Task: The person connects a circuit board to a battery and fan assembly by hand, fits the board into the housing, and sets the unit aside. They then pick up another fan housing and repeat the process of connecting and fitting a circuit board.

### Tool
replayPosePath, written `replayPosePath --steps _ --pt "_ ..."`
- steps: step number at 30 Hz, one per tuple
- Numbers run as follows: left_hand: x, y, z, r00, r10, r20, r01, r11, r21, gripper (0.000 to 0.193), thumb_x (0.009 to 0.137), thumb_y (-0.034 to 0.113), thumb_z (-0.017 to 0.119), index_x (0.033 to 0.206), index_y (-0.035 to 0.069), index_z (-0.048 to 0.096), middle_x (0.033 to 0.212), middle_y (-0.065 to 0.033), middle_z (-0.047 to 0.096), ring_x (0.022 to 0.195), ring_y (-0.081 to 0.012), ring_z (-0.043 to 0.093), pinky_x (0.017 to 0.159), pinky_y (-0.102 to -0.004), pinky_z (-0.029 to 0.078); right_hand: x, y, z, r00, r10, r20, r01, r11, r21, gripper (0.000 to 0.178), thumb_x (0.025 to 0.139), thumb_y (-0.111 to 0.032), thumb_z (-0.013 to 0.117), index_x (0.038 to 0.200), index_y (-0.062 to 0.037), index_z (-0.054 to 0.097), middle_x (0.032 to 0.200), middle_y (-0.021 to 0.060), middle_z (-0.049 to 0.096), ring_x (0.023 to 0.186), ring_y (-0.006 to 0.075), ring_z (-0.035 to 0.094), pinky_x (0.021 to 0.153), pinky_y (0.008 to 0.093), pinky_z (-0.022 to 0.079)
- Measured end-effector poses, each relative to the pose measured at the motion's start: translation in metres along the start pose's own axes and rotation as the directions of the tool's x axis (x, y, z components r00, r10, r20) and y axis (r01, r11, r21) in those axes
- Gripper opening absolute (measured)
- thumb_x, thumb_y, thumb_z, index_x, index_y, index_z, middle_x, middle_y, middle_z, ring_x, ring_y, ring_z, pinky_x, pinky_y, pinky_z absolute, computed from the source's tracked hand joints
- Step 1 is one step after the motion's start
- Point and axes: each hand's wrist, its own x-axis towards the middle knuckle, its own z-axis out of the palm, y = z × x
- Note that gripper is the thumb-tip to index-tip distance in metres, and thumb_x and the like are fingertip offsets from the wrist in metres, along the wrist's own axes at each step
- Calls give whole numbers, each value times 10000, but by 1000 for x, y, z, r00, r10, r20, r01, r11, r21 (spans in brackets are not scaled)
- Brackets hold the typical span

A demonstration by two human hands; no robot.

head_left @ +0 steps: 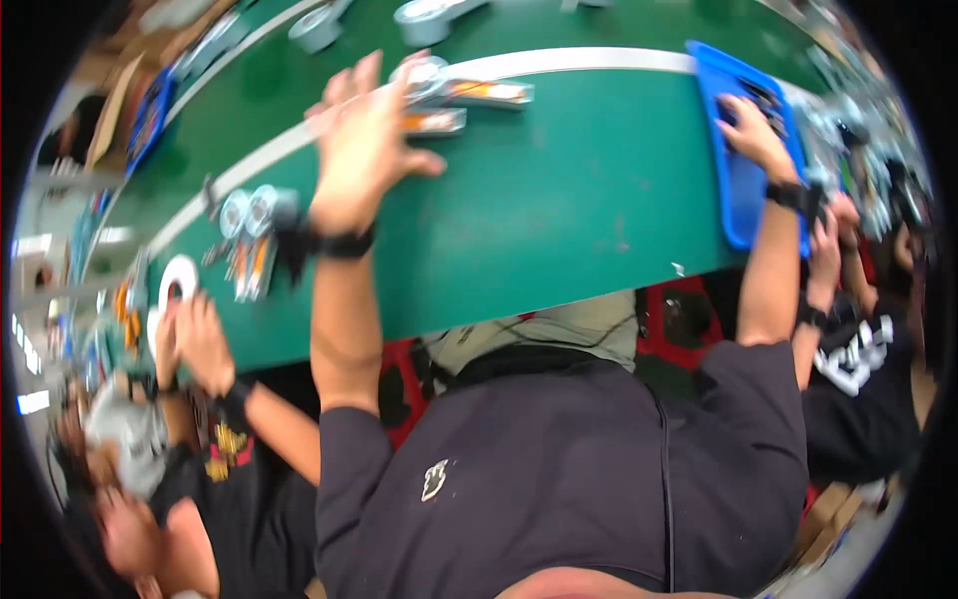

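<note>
My left hand [359, 145] is raised over the green table with its fingers spread and nothing visible in it. Just beyond its fingertips lie pale blue round-headed pieces with long handles [491, 93] showing orange and white inside, partly covered by the hand. Over at the right, my right hand [755, 135] reaches into a blue tray [736, 205], thumb apart from the fingers. Small dark parts [764, 97] lie in the tray by its fingertips; no held part is visible. Motion blurs both hands slightly.
Similar round-headed pieces [249, 215] lie to the left. A co-worker's hands [200, 344] hold a white oval ring [178, 275] there. Another person's hands [826, 250] are close beside the tray. Pale blue parts [317, 30] sit across a white strip [589, 60].
</note>
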Motion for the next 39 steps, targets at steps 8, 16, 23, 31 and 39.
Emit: replayPosePath --steps 8,16,23,31,39 --pt "32 -1 11 939 31 344 -44 999 32 977 674 121 893 1497 389 439 1380 -74 531 1187 -295 620 1030 -613 410 -50 3 -15 995 -84 61 61 947 316 513 889 -28 654 1391 -27 546 1352 121 574 1183 251 586 1013 359 467" --pt "-7 68 11 850 501 162 -467 859 -209 824 849 32 683 1527 408 404 1347 -93 534 1068 -239 656 1075 -581 364 -48 -20 -5 988 75 -133 -51 984 172 327 908 -10 670 1233 -13 634 1119 104 693 900 203 665 817 310 521" --pt "-32 57 7 921 372 117 -341 914 -222 843 895 -43 568 1590 364 318 1198 -56 612 937 -232 664 1141 -586 273 -55 40 -7 968 238 82 -246 827 505 243 922 -38 686 1163 -2 676 1004 77 726 897 157 689 817 304 536" --pt "-65 72 -27 887 404 225 -282 858 -430 873 779 -135 602 1526 289 448 1096 -9 670 1133 -231 615 1185 -582 210 -70 -110 -66 951 237 -197 4 630 776 338 952 14 598 1290 4 614 1099 96 682 889 173 647 807 286 524" --pt "-72 35 4 985 170 42 -131 874 -468 729 755 -171 638 1385 195 606 1434 -96 532 1292 -318 537 1138 -478 389 -103 -344 -34 957 176 -229 14 764 645 302 911 -124 661 1176 9 600 1015 141 570 899 266 633 751 355 532"
